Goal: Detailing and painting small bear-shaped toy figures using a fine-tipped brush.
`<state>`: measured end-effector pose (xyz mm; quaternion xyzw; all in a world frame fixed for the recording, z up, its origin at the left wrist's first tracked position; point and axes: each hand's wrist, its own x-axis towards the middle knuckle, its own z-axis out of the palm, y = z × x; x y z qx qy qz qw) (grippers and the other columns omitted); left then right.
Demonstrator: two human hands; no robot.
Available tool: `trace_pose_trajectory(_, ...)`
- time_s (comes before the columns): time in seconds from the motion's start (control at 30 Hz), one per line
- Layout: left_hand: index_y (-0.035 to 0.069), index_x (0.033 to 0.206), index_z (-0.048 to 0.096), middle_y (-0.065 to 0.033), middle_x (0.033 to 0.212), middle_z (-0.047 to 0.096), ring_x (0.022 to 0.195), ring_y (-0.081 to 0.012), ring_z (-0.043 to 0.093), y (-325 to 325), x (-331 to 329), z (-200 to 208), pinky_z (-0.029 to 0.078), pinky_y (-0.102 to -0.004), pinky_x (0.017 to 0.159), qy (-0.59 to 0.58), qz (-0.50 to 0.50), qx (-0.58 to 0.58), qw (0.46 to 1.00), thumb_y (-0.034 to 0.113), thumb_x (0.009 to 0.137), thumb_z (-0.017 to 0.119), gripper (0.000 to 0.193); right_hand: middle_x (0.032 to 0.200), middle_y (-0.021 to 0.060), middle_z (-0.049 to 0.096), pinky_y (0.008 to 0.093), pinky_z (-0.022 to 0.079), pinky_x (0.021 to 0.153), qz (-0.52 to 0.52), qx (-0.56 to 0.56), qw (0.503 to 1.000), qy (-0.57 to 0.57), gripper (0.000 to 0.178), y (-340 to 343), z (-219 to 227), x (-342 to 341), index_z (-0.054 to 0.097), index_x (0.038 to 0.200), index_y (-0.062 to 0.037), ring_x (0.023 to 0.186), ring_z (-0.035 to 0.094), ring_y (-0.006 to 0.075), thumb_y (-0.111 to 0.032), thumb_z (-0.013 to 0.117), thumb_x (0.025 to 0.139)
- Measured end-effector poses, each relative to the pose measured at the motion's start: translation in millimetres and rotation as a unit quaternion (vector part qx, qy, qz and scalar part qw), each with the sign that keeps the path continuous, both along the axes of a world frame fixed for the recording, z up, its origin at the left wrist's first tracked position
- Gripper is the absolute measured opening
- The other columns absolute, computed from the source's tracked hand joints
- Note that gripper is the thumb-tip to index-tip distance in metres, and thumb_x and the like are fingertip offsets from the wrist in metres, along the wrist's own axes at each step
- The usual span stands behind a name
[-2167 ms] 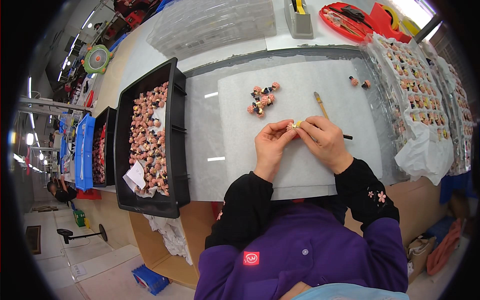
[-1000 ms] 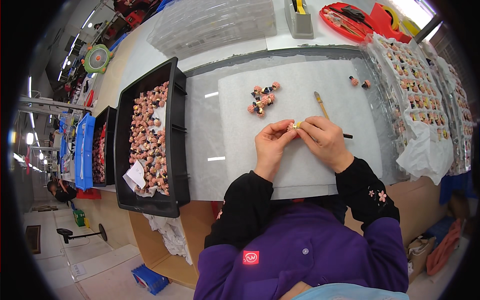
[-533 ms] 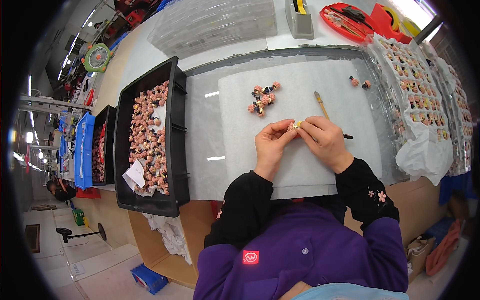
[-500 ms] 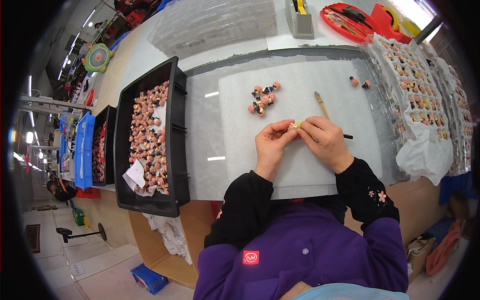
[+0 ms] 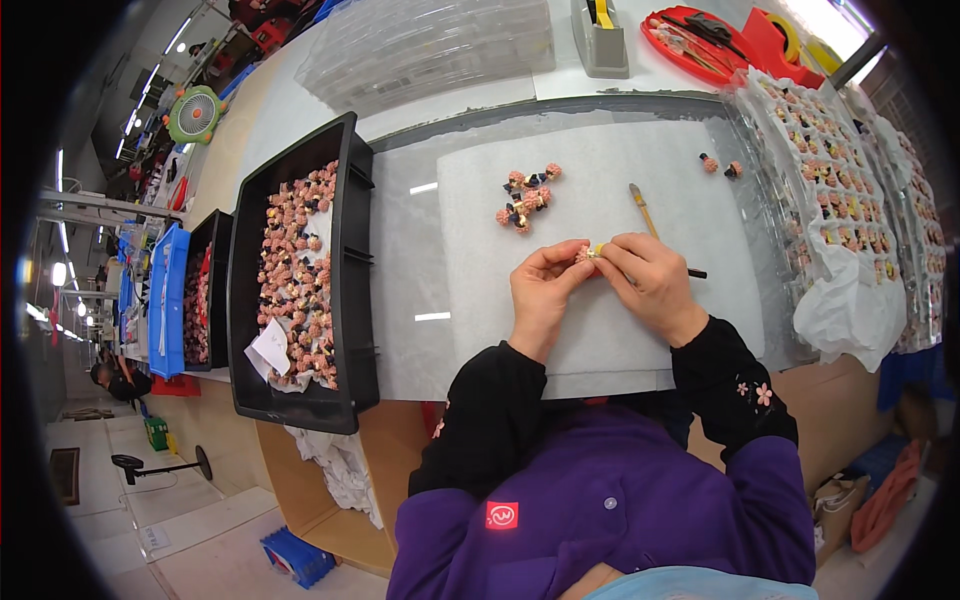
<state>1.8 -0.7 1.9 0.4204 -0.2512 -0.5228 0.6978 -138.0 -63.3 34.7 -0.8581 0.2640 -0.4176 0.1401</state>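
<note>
Between the fingertips of both hands is a small pink figurine (image 5: 584, 256) with a pale and yellow part at its right side. My left hand (image 5: 545, 290) pinches its pink end from the left. My right hand (image 5: 648, 280) closes on the yellowish end, its fingers hiding part of it. Both hands are just above a white sheet (image 5: 490, 310). Several similar pink and dark figurines (image 5: 527, 200) lie in a group beyond my left hand. A brush with a wooden handle (image 5: 640, 208) lies partly under my right hand, its dark end showing beyond the knuckles.
On the left stands a black bin (image 5: 352, 290) full of pink figurines, with a blue bin (image 5: 170, 300) beyond it. Trays of figurines (image 5: 840, 190) line the right side. Clear plastic boxes (image 5: 430, 50), a tape dispenser (image 5: 600, 45) and a red tray (image 5: 690, 50) stand at the back.
Almost nothing differs. Both hands stay in place around the figurine, with only a slight shift of the right fingers.
</note>
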Motion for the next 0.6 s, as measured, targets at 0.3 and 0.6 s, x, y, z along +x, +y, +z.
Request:
trace_pose_trajectory(0.3,-0.006,0.099,0.058,-0.0149,0.102,0.062,0.088,-0.0178,0.062,0.3,0.1,-0.4,0.052,-0.0313,0.082,-0.005,-0.003,-0.004,1.000,-0.007,0.078,0.062,0.021,0.077,0.0039,0.061,0.0299,0.048,0.055,-0.009,-0.009,1.000,-0.008,0.011,-0.5,-2.9,1.3,0.063,0.083,-0.0059,0.066,0.060,0.0199,-0.009,0.068,0.073)
trace_pose_trajectory(0.6,-0.006,0.099,0.058,-0.0151,0.104,0.062,0.089,-0.0174,0.061,0.9,0.4,1.0,0.052,-0.0310,0.082,-0.010,-0.006,-0.005,1.000,-0.008,0.078,0.062,0.021,0.077,0.0057,0.061,0.0304,0.049,0.056,0.003,0.000,1.000,0.003,0.011,-1.0,-1.7,0.3,0.063,0.083,-0.0039,0.067,0.060,0.0216,-0.006,0.068,0.073)
